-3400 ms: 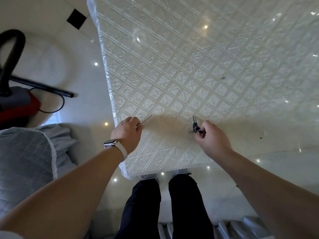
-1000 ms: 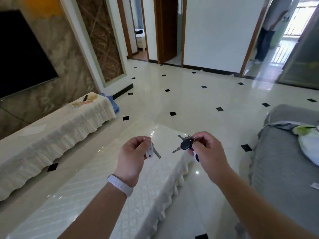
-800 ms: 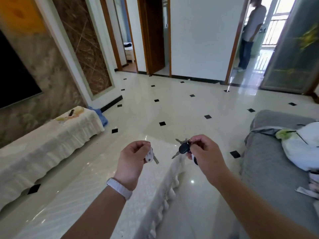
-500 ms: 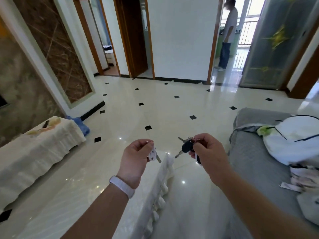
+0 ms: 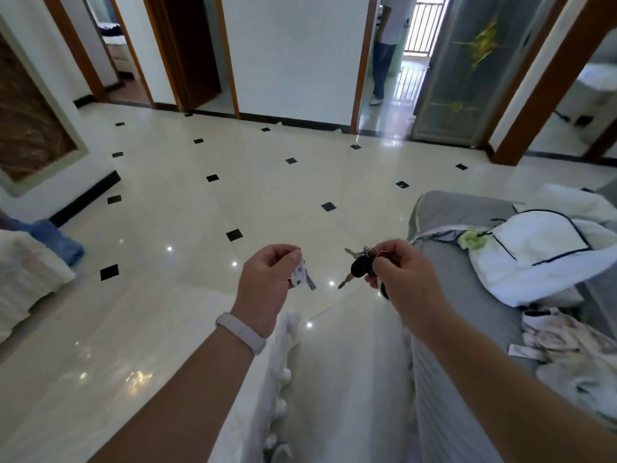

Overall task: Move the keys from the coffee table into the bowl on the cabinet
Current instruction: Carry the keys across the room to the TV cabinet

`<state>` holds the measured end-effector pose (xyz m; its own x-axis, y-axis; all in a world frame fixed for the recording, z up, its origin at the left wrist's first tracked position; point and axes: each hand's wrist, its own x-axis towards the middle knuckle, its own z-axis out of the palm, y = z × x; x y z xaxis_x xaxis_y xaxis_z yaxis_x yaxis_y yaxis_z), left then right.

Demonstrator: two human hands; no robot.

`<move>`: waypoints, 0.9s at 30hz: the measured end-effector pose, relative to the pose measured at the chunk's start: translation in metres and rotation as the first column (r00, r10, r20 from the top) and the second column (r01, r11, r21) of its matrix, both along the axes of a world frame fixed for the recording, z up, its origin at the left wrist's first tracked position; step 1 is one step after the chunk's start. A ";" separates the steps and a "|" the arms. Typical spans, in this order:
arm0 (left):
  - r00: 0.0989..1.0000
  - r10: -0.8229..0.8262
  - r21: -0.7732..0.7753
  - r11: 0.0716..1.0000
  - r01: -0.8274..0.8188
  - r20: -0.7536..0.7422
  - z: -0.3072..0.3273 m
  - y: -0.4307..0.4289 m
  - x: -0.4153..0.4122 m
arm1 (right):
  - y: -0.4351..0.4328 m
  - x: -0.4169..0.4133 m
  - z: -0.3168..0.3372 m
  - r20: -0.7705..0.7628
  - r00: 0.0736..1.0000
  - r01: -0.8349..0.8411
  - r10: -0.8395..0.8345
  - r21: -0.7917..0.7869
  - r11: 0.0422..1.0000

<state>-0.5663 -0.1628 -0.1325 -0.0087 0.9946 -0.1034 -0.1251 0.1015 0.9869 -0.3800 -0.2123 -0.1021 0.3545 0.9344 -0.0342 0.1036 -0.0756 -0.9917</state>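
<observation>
My left hand (image 5: 267, 282) is closed on a small key with a white tag (image 5: 301, 277), held at chest height over the floor. My right hand (image 5: 400, 279) grips a bunch of keys with a black fob (image 5: 359, 267) by its ring; the metal blades hang to the left. The coffee table (image 5: 150, 369), covered in a glossy white cloth, lies below my left forearm. No bowl or cabinet top with a bowl shows in the view.
A grey sofa (image 5: 460, 222) with white clothes (image 5: 534, 248) stands on the right. A white-covered low unit (image 5: 26, 272) is at the far left. Glossy tiled floor stretches ahead to several doorways; a person (image 5: 384, 48) stands in the right one.
I have lifted both sets of keys off the coffee table and stood up. The view keeps turning right, so the low unit slides off left and the sofa comes nearer.
</observation>
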 end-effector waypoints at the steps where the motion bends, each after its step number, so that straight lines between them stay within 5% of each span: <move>1: 1.000 -0.005 0.001 1.000 0.005 -0.004 -0.001 0.017 -0.005 | 0.017 -0.006 0.000 0.012 1.000 0.003 -0.003 -0.002 1.000; 11: 0.999 -0.045 -0.030 0.999 0.045 -0.004 -0.010 0.146 -0.014 | 0.140 -0.020 -0.009 -0.021 0.999 0.036 -0.036 0.000 0.999; 27: 0.995 0.031 -0.101 0.994 -0.041 -0.097 -0.029 0.315 0.123 | 0.329 0.120 -0.045 -0.147 0.989 -0.046 0.035 -0.067 0.997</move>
<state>-0.4437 0.1522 -0.1617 -0.0587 0.9776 -0.2020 -0.0367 0.2001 0.9791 -0.2596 0.1170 -0.1469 0.3029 0.9414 -0.1487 -0.0366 -0.1444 -0.9888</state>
